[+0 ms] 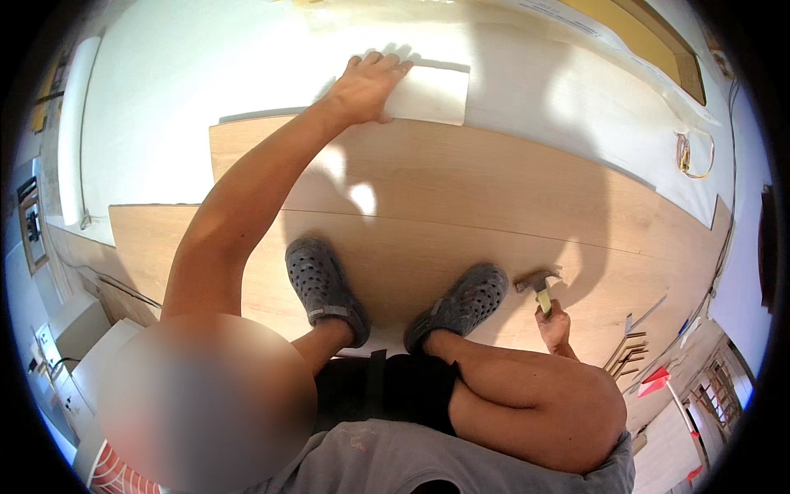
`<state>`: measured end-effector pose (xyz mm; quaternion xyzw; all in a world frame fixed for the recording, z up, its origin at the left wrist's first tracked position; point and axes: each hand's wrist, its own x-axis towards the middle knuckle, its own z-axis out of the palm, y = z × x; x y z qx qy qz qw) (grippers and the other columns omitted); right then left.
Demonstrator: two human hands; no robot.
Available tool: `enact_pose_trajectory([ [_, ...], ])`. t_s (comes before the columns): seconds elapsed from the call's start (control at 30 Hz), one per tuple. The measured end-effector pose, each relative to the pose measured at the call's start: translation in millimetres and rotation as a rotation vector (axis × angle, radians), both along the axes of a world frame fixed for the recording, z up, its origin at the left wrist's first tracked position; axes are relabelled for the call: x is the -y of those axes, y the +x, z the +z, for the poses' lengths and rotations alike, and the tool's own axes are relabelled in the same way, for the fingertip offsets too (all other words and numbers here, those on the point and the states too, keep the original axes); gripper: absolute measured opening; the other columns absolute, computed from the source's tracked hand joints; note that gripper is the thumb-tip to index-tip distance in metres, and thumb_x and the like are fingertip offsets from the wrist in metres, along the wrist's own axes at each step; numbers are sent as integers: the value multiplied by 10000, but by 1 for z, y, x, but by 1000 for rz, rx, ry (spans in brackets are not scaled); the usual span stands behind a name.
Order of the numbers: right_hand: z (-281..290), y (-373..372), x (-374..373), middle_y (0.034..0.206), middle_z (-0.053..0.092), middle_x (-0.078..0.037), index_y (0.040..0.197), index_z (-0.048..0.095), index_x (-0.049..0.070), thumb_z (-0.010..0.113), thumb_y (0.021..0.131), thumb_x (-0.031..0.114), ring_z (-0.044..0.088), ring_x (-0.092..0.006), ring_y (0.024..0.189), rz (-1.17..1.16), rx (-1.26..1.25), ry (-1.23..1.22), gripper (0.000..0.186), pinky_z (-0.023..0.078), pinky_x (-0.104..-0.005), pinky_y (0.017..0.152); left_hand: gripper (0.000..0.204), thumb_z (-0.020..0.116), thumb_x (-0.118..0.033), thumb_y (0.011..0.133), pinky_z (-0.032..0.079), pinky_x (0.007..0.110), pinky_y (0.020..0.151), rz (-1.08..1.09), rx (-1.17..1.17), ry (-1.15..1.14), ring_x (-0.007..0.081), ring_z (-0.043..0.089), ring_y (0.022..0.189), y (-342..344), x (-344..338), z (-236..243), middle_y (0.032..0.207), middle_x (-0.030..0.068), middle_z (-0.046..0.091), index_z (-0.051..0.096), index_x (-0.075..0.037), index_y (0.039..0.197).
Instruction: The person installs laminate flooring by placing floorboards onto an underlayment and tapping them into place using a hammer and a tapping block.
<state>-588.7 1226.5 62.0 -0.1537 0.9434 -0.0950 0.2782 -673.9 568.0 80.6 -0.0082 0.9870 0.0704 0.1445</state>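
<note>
Looks to be at the step of seating the far plank [510, 177]: holding the block [436, 97] in the left hand [366, 86], fingers hooked over its far side, on the white floor [181, 82] by the plank's outer edge. Gripping the hammer [539, 284] in the right hand [555, 325], fingers closed round the handle, beside the right shoe [461, 305]. Probably calls next for steadying the block and bringing the hammer across. Cannot see the block's left end under the hand, nor confirm contact with the plank. Cannot read the blurred lower left.
</note>
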Motion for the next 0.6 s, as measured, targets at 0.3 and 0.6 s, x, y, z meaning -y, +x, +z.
enact_pose_trajectory([
  [0.3,16,-123,99,751,632,-236,981,610,3,703,929,288,640,-422,677,-9,-29,-43,304,502,-449,603,1035,929,-268,673,347,469,1206,-17,25,65,375,382,1431,-10,-3,-10,1532,162,427,386,-94,1536],
  [0.6,45,-316,339,729,652,-155,1008,582,9,656,923,273,648,-260,587,346,-116,-116,287,521,-394,569,1160,956,-434,584,332,448,1215,213,-56,-25,368,401,1405,7,13,-18,1455,202,470,394,-47,1522],
])
